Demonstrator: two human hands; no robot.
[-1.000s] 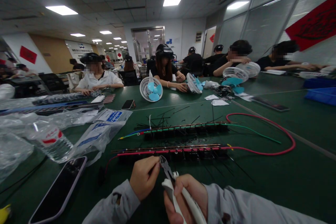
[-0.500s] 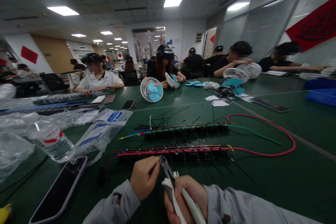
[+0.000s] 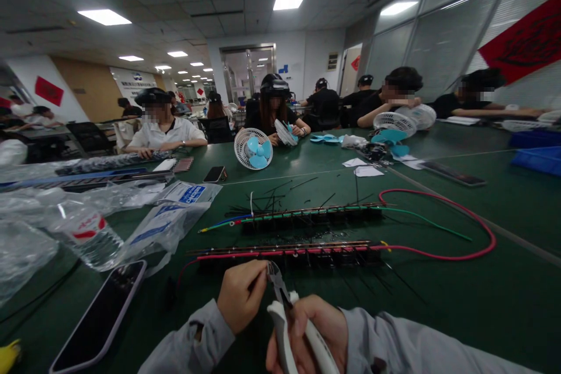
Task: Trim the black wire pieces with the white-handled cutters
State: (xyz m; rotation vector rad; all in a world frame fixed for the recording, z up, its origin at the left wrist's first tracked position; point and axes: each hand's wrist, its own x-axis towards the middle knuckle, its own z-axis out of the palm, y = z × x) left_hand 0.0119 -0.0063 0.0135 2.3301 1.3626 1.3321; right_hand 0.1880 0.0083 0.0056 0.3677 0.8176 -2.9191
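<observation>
My right hand is wrapped round the white handles of diagonal cutting pliers. The jaws point up and left, right at the fingertips of my left hand, which is closed in a pinch. Whatever those fingers hold is hidden. Just beyond both hands lies a dark strip-shaped assembly with a red cable running along it and black cable ties sticking out. Behind it rests a similar strip with green and blue wires.
To the left are a phone, a water bottle and plastic packaging. Loose black ties lie behind the strips. Across the table, people work among fans; a blue tray stands at right.
The pliers' handles have spread a little wider, with the fingers of my right hand moving left along with the left handle. My left hand stays in place.
</observation>
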